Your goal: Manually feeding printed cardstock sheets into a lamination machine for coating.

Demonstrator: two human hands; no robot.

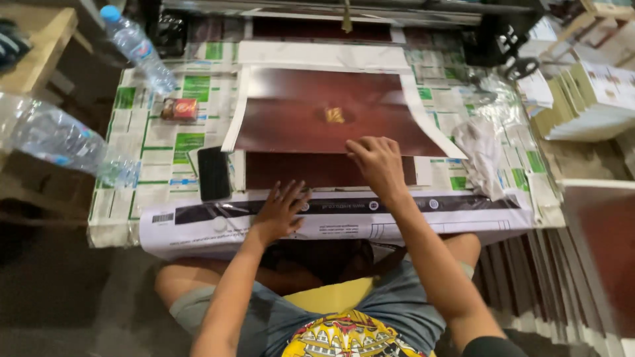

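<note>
A dark maroon glossy sheet (297, 112) with a gold emblem (335, 115) at its middle lies on a low work table, white backing showing around its edges. My right hand (376, 163) rests flat on the sheet's near edge, fingers curled a little, holding nothing. Just nearer, a second maroon panel (291, 170) pokes out from under the sheet. My left hand (281, 210) lies spread, palm down, on a white printed paper strip (397, 215) along the table's front edge.
A black rectangular block (214, 173) lies left of the panels, a small red box (179, 108) further back. Two clear plastic bottles (135, 46) (59, 142) stand at left. Crumpled plastic film (483, 142) and stacked booklets (589, 102) sit right. Several boards (549, 277) lean by my knee.
</note>
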